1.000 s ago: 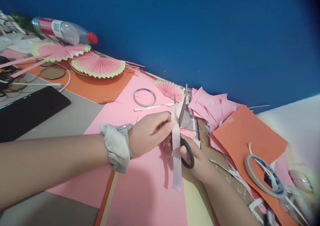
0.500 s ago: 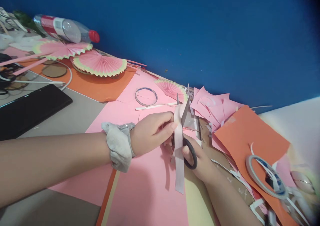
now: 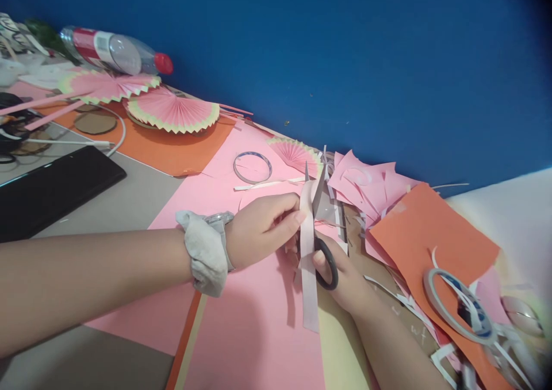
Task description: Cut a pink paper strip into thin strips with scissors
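My left hand (image 3: 267, 226) pinches a long pale paper strip (image 3: 309, 275) between thumb and fingers; the strip's lower end hangs toward me. My right hand (image 3: 338, 275) grips the scissors (image 3: 330, 266) by their black handles, with the thumb through one loop. The scissor blades are parted, and the strip's top lies between them. Part of my right fingers is hidden behind the strip. Beneath both hands spreads a large pink paper sheet (image 3: 254, 332). Just beyond the blades sits a small pleated pink fan (image 3: 295, 154) with a yellow edge.
Larger pleated fans (image 3: 175, 111) and a plastic bottle (image 3: 116, 50) lie at back left, a black phone (image 3: 60, 188) nearer. A tape roll (image 3: 252, 167) rests beyond my left hand. Pink scraps (image 3: 371, 183), orange paper (image 3: 435, 229) and a bigger tape roll (image 3: 459, 306) are at right. A blue wall (image 3: 345, 62) rises behind.
The scissor blades look slightly closer together, and the right thumb has shifted a little. Otherwise the hands and strip hold nearly the same place.
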`<state>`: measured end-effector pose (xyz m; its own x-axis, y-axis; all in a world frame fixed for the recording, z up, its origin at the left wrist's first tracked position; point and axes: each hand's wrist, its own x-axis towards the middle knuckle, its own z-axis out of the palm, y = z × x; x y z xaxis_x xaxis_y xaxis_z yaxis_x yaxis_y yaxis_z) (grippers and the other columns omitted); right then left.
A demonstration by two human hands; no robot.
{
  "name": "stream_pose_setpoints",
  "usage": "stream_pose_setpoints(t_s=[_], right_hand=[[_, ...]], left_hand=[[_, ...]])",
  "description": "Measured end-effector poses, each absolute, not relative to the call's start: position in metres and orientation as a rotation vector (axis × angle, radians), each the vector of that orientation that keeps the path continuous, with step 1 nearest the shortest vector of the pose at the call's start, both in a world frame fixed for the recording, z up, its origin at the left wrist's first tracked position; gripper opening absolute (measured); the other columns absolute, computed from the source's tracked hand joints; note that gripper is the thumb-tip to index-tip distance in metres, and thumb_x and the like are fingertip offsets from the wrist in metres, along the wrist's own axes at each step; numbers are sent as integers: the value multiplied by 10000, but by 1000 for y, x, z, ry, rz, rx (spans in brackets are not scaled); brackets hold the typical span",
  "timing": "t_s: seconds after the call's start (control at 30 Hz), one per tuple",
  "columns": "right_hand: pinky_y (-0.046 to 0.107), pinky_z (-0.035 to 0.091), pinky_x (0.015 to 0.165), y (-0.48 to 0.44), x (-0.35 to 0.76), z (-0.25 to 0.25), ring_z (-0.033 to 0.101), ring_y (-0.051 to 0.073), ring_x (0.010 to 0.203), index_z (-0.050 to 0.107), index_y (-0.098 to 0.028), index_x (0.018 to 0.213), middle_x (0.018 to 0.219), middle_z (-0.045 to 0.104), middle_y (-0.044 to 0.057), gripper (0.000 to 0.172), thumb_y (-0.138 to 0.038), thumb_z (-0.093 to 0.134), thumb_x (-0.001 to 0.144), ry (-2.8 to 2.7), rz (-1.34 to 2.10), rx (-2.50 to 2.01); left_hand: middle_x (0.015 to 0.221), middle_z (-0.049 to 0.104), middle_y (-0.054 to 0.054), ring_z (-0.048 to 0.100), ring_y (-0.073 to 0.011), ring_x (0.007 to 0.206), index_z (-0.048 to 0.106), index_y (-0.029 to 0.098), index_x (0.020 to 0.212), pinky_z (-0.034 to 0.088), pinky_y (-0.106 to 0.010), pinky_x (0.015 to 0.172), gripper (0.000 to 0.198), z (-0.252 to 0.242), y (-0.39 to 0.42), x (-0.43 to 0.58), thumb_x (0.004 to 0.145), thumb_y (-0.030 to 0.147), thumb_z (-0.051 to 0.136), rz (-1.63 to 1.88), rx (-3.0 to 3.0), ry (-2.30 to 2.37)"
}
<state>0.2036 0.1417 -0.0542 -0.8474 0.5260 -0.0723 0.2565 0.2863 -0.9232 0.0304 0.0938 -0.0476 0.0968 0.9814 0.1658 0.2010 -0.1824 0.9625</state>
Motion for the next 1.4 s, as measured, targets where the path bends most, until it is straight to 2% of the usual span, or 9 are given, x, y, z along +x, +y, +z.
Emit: stream_pose_setpoints(t_s=[0.27,0.47,0.6,0.7,1.4], right_hand=[[298,453,610,143,204,-54,553,221,768,550,-170,926,785,584,65,529,-652,340,867,-2333,1542,-745],[292,432,606,143,203,-55,523,199,728,551,-171,889,789,568,58,518,-642,338,873,-2341,1531,-739],[272,419,587,143,201,-52,503,182,710,557,-171,913,801,551,51,512,-644,367,864,-2323,1612,-717],[265,405,595,142,201,-52,477,171,689,543,-175,882,779,525,36,507,-654,378,854,-2316,1616,-724],[258,384,595,142,204,-56,458,164,679,542,-178,898,798,529,33,507,-652,364,861,-2321,1577,-742]], left_hand=[[603,551,35,510,-82,554,443,176,679,416,-219,560,287,-53,94,29,936,272,357,1187,1561,1173],[639,580,23,536,-92,591,472,168,726,428,-225,592,241,-52,94,29,930,248,370,1175,1525,1192],[590,493,29,461,-87,561,421,178,645,398,-224,589,347,-52,95,28,954,292,314,1277,1587,1268],[546,451,36,425,-85,531,387,182,598,384,-225,584,374,-49,96,29,955,258,303,1286,1622,1293],[541,481,37,447,-90,530,392,188,606,386,-229,569,362,-49,95,29,950,260,306,1251,1596,1256]])
